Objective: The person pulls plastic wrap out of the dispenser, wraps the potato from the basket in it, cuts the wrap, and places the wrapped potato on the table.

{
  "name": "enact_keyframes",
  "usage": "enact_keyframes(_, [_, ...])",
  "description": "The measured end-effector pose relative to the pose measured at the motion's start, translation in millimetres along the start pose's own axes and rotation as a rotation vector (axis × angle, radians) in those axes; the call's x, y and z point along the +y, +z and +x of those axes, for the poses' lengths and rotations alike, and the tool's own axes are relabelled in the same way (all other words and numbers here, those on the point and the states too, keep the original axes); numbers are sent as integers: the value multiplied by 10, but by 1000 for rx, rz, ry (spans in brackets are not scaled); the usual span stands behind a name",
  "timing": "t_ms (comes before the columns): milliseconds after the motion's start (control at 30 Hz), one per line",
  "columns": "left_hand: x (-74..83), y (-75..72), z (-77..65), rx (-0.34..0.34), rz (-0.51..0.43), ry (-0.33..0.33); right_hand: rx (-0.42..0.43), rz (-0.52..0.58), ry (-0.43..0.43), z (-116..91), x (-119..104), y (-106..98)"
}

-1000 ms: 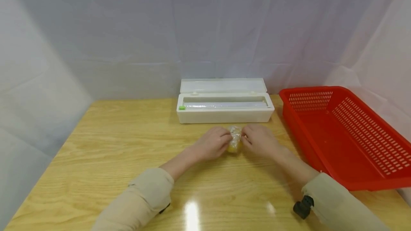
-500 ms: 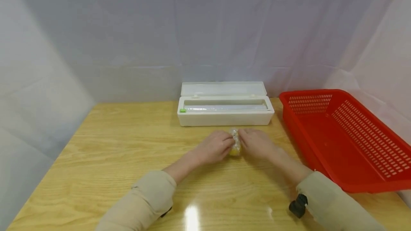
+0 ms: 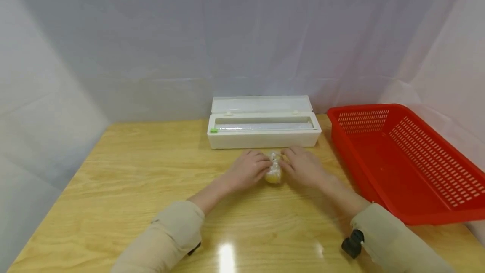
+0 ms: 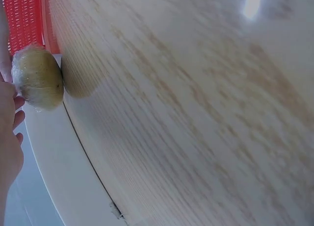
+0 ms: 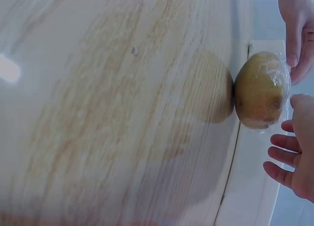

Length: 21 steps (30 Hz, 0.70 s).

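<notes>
A potato [image 3: 273,176] in clear cling film stands on the wooden table in front of the film dispenser, its film bunched at the top. From its left side, my left hand [image 3: 248,168] holds the wrapped top; in the right wrist view this hand's thumb [image 5: 292,52] lies against the film. At the other side, my right hand [image 3: 303,165] reaches in with a fingertip at the film, and its other fingers [image 5: 282,157] stand loosely spread, away from the potato. The potato's yellow-brown, spotted skin [image 4: 41,79] shows through in the left wrist view.
The white cling film dispenser [image 3: 263,141] sits behind the hands with its lid up, a film roll inside and a green slider [image 3: 214,130] at its left. A red perforated basket [image 3: 360,159] stands at the right. White sheeting [image 3: 159,45] hangs behind the table.
Both hands have kept working at the film on top of the potato. My right hand's fingers have drawn slightly away, and more of the potato shows between the hands.
</notes>
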<state>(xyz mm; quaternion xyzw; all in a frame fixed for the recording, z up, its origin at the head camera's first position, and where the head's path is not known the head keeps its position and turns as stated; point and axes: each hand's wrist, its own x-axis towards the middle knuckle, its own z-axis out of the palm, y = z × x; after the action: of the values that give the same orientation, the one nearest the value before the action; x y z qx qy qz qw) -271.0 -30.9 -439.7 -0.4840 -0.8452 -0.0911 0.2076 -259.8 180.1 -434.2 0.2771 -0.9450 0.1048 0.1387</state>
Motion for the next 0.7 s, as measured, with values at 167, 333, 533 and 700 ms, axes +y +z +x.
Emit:
enact_keyframes(167, [-1,14,19,-3,0,3,-32,18,-21,32,-7,27])
enact_keyframes(333, [10,32,43,27,-6,-6,-36,42,-14,38,-15,42])
enact_keyframes(533, [21,58,76,71,-31,-9,-33,36,-15,24,-35,24])
enact_keyframes(700, [34,51,99,80,-71,-34,-36,-44,33,5,-126,-23])
